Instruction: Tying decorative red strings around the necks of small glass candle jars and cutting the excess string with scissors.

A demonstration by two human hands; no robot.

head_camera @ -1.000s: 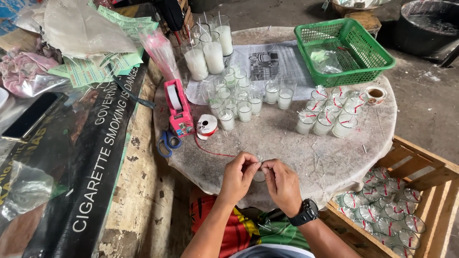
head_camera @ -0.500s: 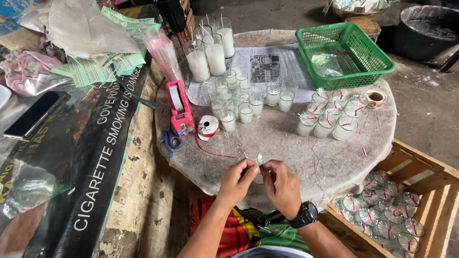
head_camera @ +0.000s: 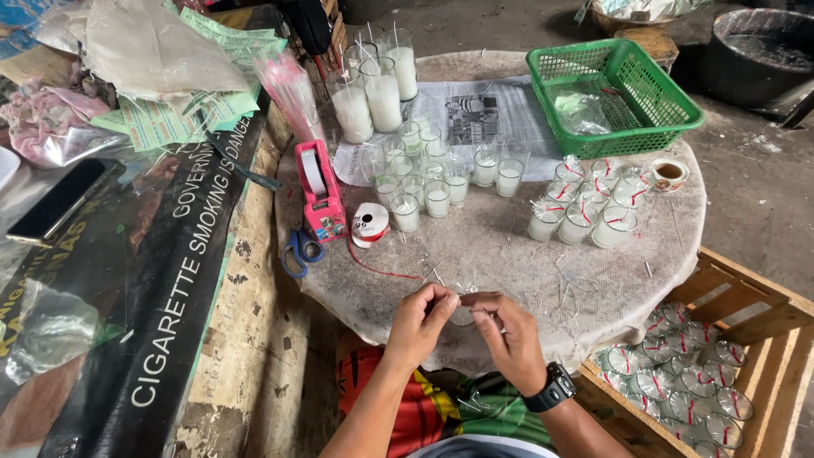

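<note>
Both my hands meet at the near edge of the round cloth-covered table [head_camera: 509, 254]. My left hand [head_camera: 420, 322] and my right hand [head_camera: 509, 335], which has a black watch on its wrist, pinch one small clear item [head_camera: 462, 315] between their fingertips. My fingers hide most of it, so I cannot tell what it is. A thin red ribbon [head_camera: 381, 265] trails across the cloth from a white spool [head_camera: 370, 225] toward my left hand.
A pink tape dispenser [head_camera: 320, 191] and blue scissors [head_camera: 298, 252] lie left of the spool. Small glasses of white wax [head_camera: 424, 182], ribbon-tied wrapped ones [head_camera: 585, 212], tall glasses [head_camera: 377, 93] and a green basket [head_camera: 615, 93] fill the table. A wooden crate [head_camera: 763, 314] holding wrapped glasses stands at right.
My fingertips have closed together over the small item, hiding the thin white ends that stuck up between them. Both hands stay at the same spot.
</note>
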